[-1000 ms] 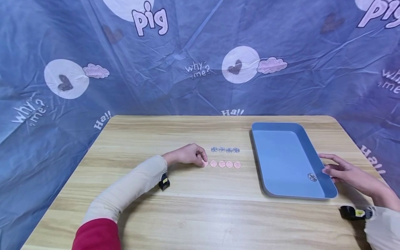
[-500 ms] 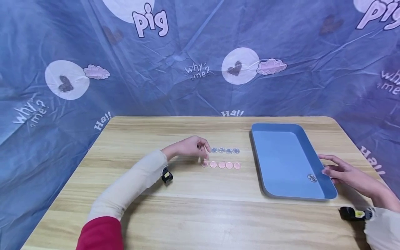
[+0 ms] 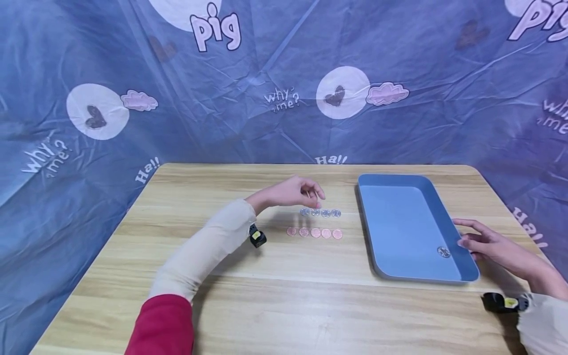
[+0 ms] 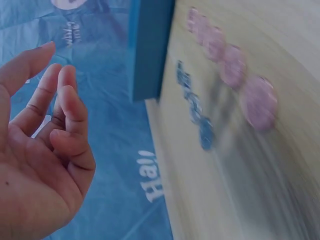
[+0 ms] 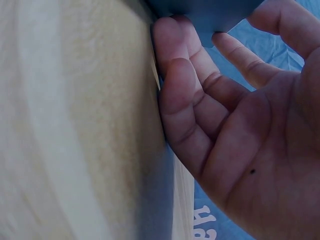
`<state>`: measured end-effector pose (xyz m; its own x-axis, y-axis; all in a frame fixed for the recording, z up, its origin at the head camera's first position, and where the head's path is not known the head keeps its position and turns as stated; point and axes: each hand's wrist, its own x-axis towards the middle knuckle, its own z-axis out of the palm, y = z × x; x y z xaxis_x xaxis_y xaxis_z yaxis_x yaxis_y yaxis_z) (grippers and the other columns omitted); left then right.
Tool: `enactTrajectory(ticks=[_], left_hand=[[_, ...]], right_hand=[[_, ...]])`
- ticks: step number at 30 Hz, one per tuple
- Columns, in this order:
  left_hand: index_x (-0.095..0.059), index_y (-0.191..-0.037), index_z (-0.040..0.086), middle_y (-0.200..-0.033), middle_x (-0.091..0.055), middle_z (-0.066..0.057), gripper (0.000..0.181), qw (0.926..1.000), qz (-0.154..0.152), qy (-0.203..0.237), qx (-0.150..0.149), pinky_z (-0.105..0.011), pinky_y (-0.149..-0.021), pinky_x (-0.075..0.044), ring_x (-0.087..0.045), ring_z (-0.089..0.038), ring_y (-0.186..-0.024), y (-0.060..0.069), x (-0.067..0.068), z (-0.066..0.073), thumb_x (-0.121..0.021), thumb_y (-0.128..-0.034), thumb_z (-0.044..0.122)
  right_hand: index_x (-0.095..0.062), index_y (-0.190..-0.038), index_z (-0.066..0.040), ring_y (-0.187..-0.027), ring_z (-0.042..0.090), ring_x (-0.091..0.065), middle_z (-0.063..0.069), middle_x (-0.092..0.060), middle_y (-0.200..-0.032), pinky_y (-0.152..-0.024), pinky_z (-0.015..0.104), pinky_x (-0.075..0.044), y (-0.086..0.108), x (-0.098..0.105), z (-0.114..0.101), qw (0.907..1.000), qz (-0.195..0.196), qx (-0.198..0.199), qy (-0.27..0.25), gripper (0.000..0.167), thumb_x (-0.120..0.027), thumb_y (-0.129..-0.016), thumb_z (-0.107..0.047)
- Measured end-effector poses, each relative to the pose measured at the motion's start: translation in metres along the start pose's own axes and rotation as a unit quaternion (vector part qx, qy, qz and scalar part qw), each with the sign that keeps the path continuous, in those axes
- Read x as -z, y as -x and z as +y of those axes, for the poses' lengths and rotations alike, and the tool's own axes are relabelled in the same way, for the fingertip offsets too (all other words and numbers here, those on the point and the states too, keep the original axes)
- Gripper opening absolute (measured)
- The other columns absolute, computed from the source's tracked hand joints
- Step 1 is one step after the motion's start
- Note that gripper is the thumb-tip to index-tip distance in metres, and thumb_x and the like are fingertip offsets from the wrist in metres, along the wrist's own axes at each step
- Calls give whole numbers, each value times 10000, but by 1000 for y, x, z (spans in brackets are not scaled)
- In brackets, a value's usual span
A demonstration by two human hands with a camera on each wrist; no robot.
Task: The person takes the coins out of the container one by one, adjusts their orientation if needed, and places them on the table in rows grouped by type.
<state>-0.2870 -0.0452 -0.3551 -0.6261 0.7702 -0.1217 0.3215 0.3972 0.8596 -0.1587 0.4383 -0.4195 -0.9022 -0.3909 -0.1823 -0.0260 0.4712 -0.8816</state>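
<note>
My left hand (image 3: 290, 192) hovers above a row of silver coins (image 3: 326, 213) on the table, fingers loosely bent. In the left wrist view nothing shows between the thumb and fingertips of this left hand (image 4: 45, 165). Nearer to me lies a second row of several pinkish, copper-coloured coins (image 3: 315, 233). On the right, my right hand (image 3: 497, 249) touches the outer side of a shallow blue tray (image 3: 399, 222) with thumb and fingertips. Inside the tray, near its right wall, is one silver coin (image 3: 443, 252). The right wrist view shows relaxed fingers against the tray wall (image 5: 210, 15).
A light wooden table (image 3: 288, 305) bears everything. Behind it hangs a blue printed cloth (image 3: 248, 118), which also runs along both sides. Black camera mounts sit on both wrists, over pale sleeves.
My left hand has left the leftmost copper-coloured coin, lifted, and moved right and away from me to above the silver row. The right hand and tray have stayed put.
</note>
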Motion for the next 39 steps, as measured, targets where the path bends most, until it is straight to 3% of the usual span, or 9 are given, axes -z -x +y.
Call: enactTrajectory(ticks=[4,8,14,20,25,27,32,34,39], left_hand=[[-642,-1119,87,-919,-656,-25,256,9997,197,134,-96,-271,-815,-511,-620,-248,-923,-10,-4,11,-689,-886,182],[-635,-1136,91,-924,-658,-40,255,9967,500,601,-202,-219,-726,-493,-604,-241,-865,-22,-12,21,-667,-907,197],[-619,-1157,75,-869,-636,49,260,9863,625,1497,-297,-190,-587,-387,-522,-85,-723,-42,-34,36,-651,-917,169],[-605,-1179,60,-824,-611,68,282,9741,681,2119,-390,-193,-564,-352,-516,-79,-705,-56,-55,47,-641,-921,168],[-618,-1171,29,-770,-598,66,279,9591,819,2682,-398,-185,-544,-358,-524,-75,-675,-66,-78,52,-647,-912,127],[-636,-1146,34,-825,-648,-23,259,9506,894,2947,-388,-190,-544,-366,-525,-75,-672,-72,-90,55,-660,-903,122],[-659,-1107,32,-852,-686,-45,233,9267,1143,3562,-366,-193,-543,-377,-533,-69,-657,-88,-119,69,-681,-887,106],[-661,-1105,22,-781,-662,56,238,9185,1242,3739,-337,-181,-530,-371,-533,-54,-644,-93,-129,76,-685,-880,96],[-695,-1057,70,-718,-639,110,198,9057,1562,3938,-135,-186,-510,-349,-528,-40,-617,-105,-150,87,-706,-863,110]], right_hand=[[-336,-1342,-489,-905,-90,-557,-245,-583,-1030,-673,191,-499,1,-1,0,9999,64,-81,90,570,-384,-1021,-21],[-319,-1342,-492,-844,-49,-558,-225,-579,-989,-654,207,-489,0,-2,0,9992,181,-241,276,546,-401,-1025,-55],[-318,-1318,-518,-829,-30,-566,-207,-587,-974,-654,202,-488,5,-2,2,9993,196,-256,204,553,-398,-1027,-55],[-334,-1327,-501,-860,-59,-571,-224,-601,-999,-665,181,-488,7,-1,1,9997,189,-38,178,577,-383,-1020,-15],[-328,-1362,-475,-898,-73,-575,-237,-608,-1034,-687,178,-504,4,-1,-1,9998,104,-28,179,563,-385,-1023,-30],[-331,-1363,-470,-911,-81,-576,-238,-613,-1039,-691,179,-509,4,0,-1,9999,79,-15,138,564,-382,-1022,-23],[-340,-1344,-486,-895,-75,-579,-246,-611,-1034,-681,184,-506,4,1,0,9999,103,-54,64,562,-383,-1023,-27],[-340,-1336,-488,-878,-58,-584,-231,-616,-1020,-675,189,-504,4,0,-1,9999,104,-38,48,561,-382,-1022,-24],[-327,-1330,-493,-870,-50,-579,-242,-598,-1017,-681,193,-506,2,-2,-1,9995,117,-248,178,543,-394,-1025,-49]])
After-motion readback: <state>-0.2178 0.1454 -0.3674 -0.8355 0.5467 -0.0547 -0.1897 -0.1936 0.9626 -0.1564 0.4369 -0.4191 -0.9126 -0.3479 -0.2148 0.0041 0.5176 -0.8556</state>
